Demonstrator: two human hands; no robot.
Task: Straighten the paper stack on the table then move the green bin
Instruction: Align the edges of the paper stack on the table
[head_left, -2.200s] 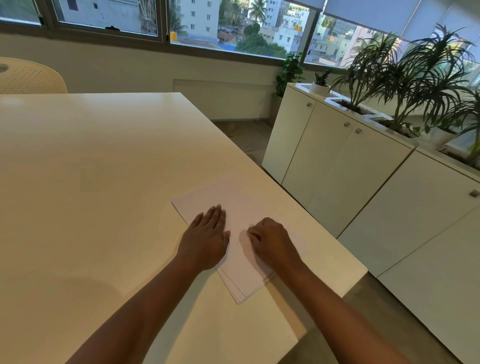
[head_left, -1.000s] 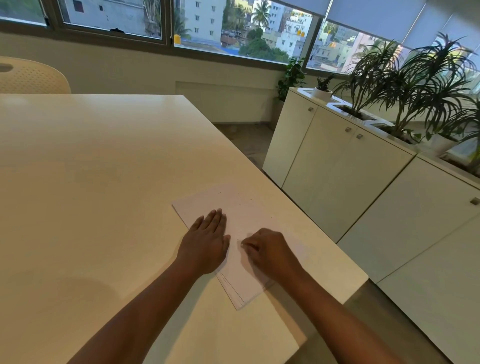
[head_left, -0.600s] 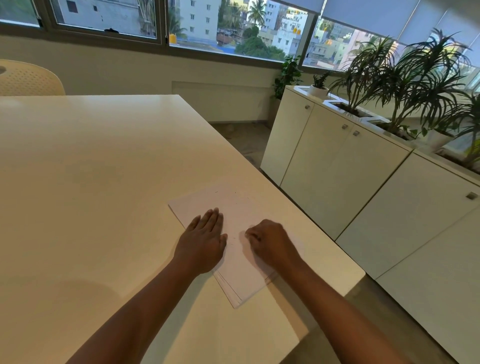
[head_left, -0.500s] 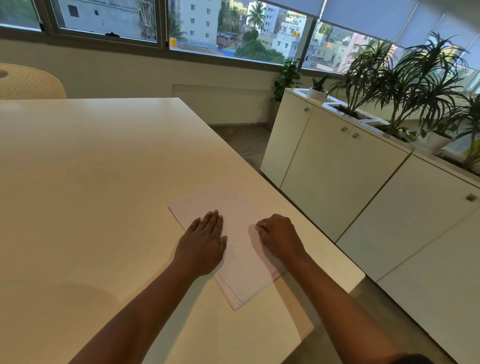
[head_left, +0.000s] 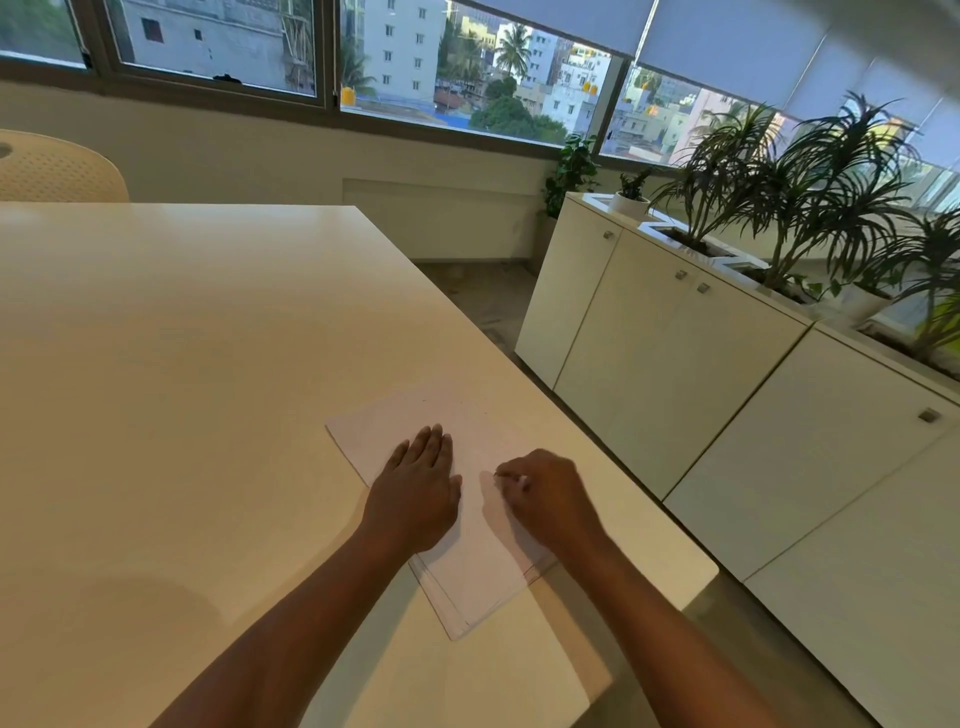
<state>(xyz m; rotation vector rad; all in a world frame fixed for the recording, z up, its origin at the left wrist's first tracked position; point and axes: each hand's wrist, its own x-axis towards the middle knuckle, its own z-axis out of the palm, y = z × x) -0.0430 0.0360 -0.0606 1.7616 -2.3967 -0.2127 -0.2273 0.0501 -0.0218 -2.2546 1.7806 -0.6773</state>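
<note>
Near the table's (head_left: 182, 338) right edge, the paper stack (head_left: 467, 566) looks light, limp and slippery. Left hand (head_left: 415, 493) presses flat and open; right hand (head_left: 550, 499), fingers curled, pinches nothing clearly, so squaring from the side edges seems best.

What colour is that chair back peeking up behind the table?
The chair back is cream, dotted with small perforations, seen at top left of the head view.

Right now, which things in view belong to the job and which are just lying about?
Job:
paper stack
left hand, flat on it
right hand, curled on it
table
green bin: not in view

Not job:
chair
cabinets
potted plants
</note>
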